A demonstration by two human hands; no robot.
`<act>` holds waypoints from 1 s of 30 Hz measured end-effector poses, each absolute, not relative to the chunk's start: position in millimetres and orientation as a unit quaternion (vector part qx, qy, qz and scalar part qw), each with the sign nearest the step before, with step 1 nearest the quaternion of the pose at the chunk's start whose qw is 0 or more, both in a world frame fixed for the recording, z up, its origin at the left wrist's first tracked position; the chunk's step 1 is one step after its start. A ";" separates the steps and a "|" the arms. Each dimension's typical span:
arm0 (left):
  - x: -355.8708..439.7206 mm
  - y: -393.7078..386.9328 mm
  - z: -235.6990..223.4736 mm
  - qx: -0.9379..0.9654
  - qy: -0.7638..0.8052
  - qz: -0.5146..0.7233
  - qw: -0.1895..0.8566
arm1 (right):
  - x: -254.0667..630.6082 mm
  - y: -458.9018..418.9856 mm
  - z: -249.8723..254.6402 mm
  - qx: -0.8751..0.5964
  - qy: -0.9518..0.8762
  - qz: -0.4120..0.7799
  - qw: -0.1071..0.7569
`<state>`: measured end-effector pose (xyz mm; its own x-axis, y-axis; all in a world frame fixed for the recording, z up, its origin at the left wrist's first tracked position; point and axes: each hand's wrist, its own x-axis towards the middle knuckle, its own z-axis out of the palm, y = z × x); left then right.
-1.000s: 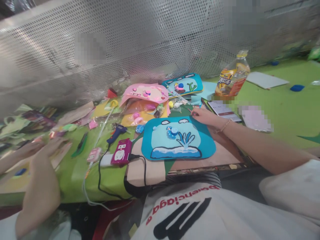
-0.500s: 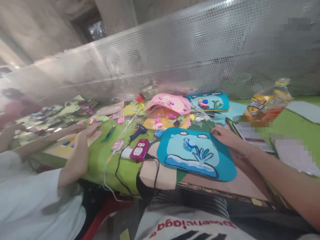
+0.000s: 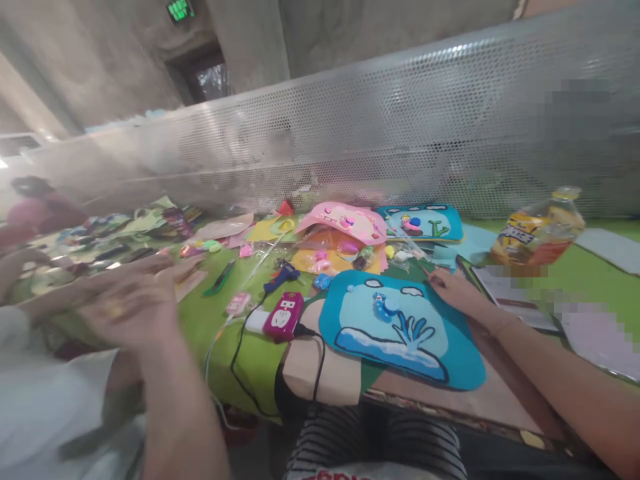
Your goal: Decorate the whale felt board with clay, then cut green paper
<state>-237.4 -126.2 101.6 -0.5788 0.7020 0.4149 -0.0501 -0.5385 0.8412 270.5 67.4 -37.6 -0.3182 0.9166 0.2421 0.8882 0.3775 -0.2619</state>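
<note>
My right hand (image 3: 456, 291) rests on the table at the upper right edge of a blue felt picture board (image 3: 453, 365). Its fingers are pinched on a thin dark stick whose tip points left. The board shows a pale blue pond, white clouds, a blue plant and a small blue figure (image 3: 384, 305). My left hand (image 3: 131, 303) is raised in front of me at the left, above the table edge. It is smeared by motion, and I cannot make out its fingers or anything in them.
Beside the board lie a magenta plug block (image 3: 284, 317) with black cable, a blue glue gun (image 3: 283, 274), a pink felt piece (image 3: 345, 223) and a second blue board (image 3: 425, 223). A juice bottle (image 3: 539, 232) stands right. A co-worker's white sleeve (image 3: 40, 407) is at left. A perforated metal screen (image 3: 400, 133) backs the table.
The view has swung up and left. My left hand has come up into view, blurred. My right hand stays at the board's corner with the stick.
</note>
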 end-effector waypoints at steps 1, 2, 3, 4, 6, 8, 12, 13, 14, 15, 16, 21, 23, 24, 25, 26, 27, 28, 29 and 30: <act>-219.7 -105.7 106.3 0.406 0.349 0.792 0.292 | 268.3 65.2 -35.5 -0.565 -0.806 0.032 0.173; -199.4 -82.1 111.0 0.434 0.300 0.772 0.355 | 266.2 63.3 -33.4 -0.575 -0.802 0.021 0.164; -177.4 -57.5 114.9 0.476 0.280 0.722 0.417 | 264.3 61.9 -31.3 -0.583 -0.798 0.005 0.153; -154.9 -33.7 117.2 0.527 0.305 0.627 0.486 | 262.8 61.3 -29.4 -0.584 -0.800 -0.002 0.141; -114.2 5.5 114.9 0.672 0.390 0.424 0.466 | 261.7 62.4 -26.7 -0.591 -0.796 -0.004 0.131; -86.1 30.1 102.6 0.787 0.445 0.195 0.381 | 263.1 65.6 -25.3 -0.589 -0.799 0.000 0.120; -69.7 47.0 62.9 0.846 0.509 0.057 0.147 | 268.7 70.7 -23.5 -0.580 -0.808 0.014 0.102; -71.0 48.8 53.8 0.845 0.519 0.049 0.123 | 270.0 70.9 -22.5 -0.579 -0.809 0.015 0.100; -73.2 50.8 46.1 0.843 0.523 0.043 0.114 | 271.1 70.8 -21.3 -0.578 -0.810 0.015 0.098; -75.9 53.3 39.9 0.842 0.526 0.039 0.115 | 272.2 70.4 -19.6 -0.577 -0.811 0.017 0.095; -78.8 56.4 35.1 0.840 0.528 0.038 0.119 | 273.1 69.8 -17.8 -0.576 -0.812 0.018 0.092; -89.6 72.1 26.4 0.840 0.513 0.066 0.165 | 275.0 65.6 -8.3 -0.576 -0.814 0.013 0.078; -91.2 74.7 27.5 0.843 0.500 0.084 0.180 | 274.2 63.1 -5.4 -0.579 -0.812 0.006 0.077; -91.7 75.0 28.7 0.843 0.497 0.093 0.185 | 273.7 61.7 -4.0 -0.579 -0.811 0.001 0.078; -91.9 74.8 30.3 0.841 0.496 0.106 0.188 | 273.3 60.5 -2.6 -0.580 -0.811 -0.005 0.082; -92.1 74.3 32.1 0.838 0.496 0.124 0.193 | 273.0 59.3 -1.1 -0.580 -0.810 -0.010 0.089; -92.4 73.8 34.0 0.832 0.495 0.147 0.201 | 273.0 58.4 0.3 -0.579 -0.809 -0.008 0.101; -92.8 73.3 35.8 0.825 0.495 0.173 0.212 | 273.4 57.7 1.6 -0.577 -0.807 0.008 0.123; -93.2 73.1 37.3 0.814 0.496 0.199 0.229 | 274.1 57.3 2.7 -0.576 -0.803 0.036 0.151; -93.8 73.0 38.3 0.799 0.498 0.225 0.251 | 275.0 57.0 3.4 -0.574 -0.797 0.064 0.178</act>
<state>-93.8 73.0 38.3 0.4019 0.9092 0.1087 0.6831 -0.3768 0.6257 275.0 57.0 3.4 -0.2780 0.9373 0.2104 0.8915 0.3333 -0.3069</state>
